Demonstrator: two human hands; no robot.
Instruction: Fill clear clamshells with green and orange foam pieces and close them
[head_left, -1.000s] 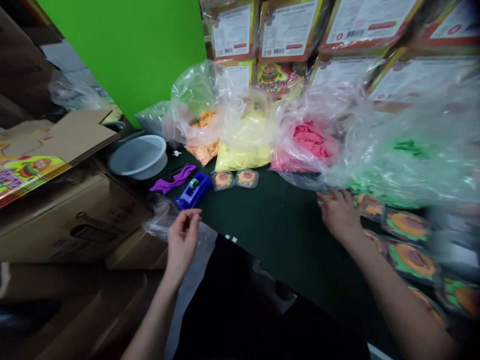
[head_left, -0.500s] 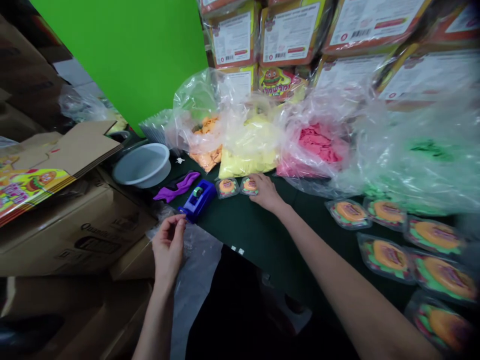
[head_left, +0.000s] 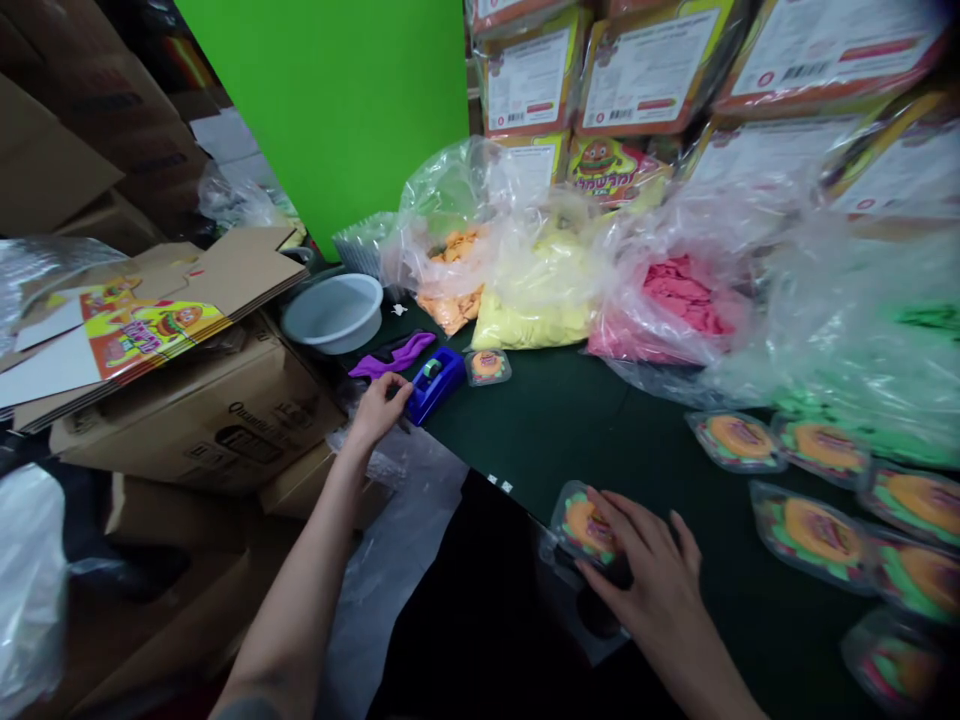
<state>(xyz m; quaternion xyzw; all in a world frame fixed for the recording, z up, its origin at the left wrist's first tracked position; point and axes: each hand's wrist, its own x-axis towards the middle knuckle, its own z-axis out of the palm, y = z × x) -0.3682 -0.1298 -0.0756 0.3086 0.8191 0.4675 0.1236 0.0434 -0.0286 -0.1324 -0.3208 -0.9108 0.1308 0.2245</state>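
My right hand point(head_left: 654, 560) grips a clear plastic pack point(head_left: 589, 527) with a burger-shaped sweet inside, tilted at the table's near edge. My left hand point(head_left: 381, 408) is closed in a pinch at the front end of a blue tape dispenser point(head_left: 436, 385). Whatever lies between those fingertips is too small to make out. Just right of the dispenser, another burger pack point(head_left: 488, 367) lies flat on the dark green table point(head_left: 540, 420). Several similar packs point(head_left: 814, 535) lie in rows at the right.
Open plastic bags of orange point(head_left: 454, 280), yellow point(head_left: 536, 305), pink point(head_left: 686, 292) and green pieces point(head_left: 840, 415) line the back. Boxed packs point(head_left: 652, 75) are stacked behind them. A grey basin point(head_left: 334, 315) and purple cloth point(head_left: 401, 352) lie left, beside flattened cartons point(head_left: 247, 270).
My right hand has taken one of the two packs beside the dispenser and brought it to the near edge. My left hand stays by the dispenser's front end. The view has shifted left.
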